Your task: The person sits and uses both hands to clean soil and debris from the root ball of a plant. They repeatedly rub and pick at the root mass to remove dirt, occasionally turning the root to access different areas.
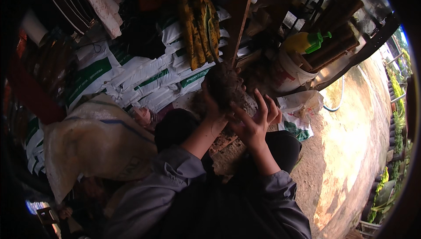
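Hands are set close together at the work, not clasped. The left hand (213, 105) is closed around the near-left side of a dark clump (224, 81), apparently packed soil; the right hand (252, 125) is spread, fingers loosely bent, index side nearest the clump. Whether firm contact is made on the right can't be told; it's too dark there.

The clump is held up in front of the knees, above loose soil (226, 151) on the ground. A thin stem-like line (213, 50) seems to rise from its top; attachment not clear.

For good handling: weight should be carried low in the left palm, with the right fingers used lightly around the side. Even, small presses are advised; a hard squeeze could crack the clump, if it is as crumbly as it looks. The thin line should not be used as a handle. Best worked low over the loose soil, so crumbs are caught there.

Pose: forearms are brought in from both lower corners and angled inward, wrists near each other. Both grey sleeves (177, 166) are pushed back clear of the wrists. Right outer fingers are lifted away from the clump.
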`<action>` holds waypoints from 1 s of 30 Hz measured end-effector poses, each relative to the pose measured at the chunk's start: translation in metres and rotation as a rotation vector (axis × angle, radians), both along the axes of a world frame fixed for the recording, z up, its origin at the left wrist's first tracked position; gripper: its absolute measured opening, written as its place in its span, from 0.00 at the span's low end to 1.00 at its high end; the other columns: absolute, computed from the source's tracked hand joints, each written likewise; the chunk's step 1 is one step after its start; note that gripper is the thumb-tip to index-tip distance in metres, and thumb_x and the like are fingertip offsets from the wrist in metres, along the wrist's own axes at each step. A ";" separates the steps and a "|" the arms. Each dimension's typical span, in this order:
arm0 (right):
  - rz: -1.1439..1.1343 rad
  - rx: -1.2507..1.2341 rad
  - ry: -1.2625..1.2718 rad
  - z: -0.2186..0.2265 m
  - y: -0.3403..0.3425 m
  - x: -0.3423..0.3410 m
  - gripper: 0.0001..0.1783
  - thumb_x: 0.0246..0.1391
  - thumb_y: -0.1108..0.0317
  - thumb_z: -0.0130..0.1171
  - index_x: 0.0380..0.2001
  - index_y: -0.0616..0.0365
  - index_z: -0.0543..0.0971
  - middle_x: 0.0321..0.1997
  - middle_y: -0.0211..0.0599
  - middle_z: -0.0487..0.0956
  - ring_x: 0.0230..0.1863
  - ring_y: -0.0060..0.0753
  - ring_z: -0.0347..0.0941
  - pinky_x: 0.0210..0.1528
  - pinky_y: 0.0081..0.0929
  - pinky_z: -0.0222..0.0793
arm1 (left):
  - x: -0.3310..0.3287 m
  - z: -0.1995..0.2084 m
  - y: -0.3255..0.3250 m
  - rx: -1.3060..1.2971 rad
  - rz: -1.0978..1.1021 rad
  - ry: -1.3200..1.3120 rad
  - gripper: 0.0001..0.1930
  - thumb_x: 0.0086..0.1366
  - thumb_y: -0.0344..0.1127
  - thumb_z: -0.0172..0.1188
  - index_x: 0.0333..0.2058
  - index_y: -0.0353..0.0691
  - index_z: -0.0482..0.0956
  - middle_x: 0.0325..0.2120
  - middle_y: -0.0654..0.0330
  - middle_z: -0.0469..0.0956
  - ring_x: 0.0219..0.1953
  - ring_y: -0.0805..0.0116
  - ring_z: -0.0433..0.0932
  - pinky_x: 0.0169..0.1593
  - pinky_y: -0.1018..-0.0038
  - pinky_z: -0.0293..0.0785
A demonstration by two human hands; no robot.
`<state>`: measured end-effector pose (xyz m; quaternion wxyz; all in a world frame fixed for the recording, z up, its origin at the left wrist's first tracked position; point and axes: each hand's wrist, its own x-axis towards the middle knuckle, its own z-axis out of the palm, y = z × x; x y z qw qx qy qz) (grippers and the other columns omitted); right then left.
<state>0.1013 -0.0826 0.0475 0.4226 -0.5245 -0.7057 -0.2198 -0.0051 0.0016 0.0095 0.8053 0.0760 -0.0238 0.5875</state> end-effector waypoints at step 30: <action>0.158 -0.236 0.141 0.016 0.009 0.018 0.32 0.44 0.39 0.58 0.47 0.49 0.78 0.65 0.49 0.60 0.63 0.51 0.52 0.63 0.44 0.40 | 0.003 0.007 -0.003 0.150 -0.101 -0.077 0.38 0.60 0.66 0.39 0.61 0.44 0.59 0.54 0.44 0.65 0.47 0.53 0.75 0.45 0.61 0.79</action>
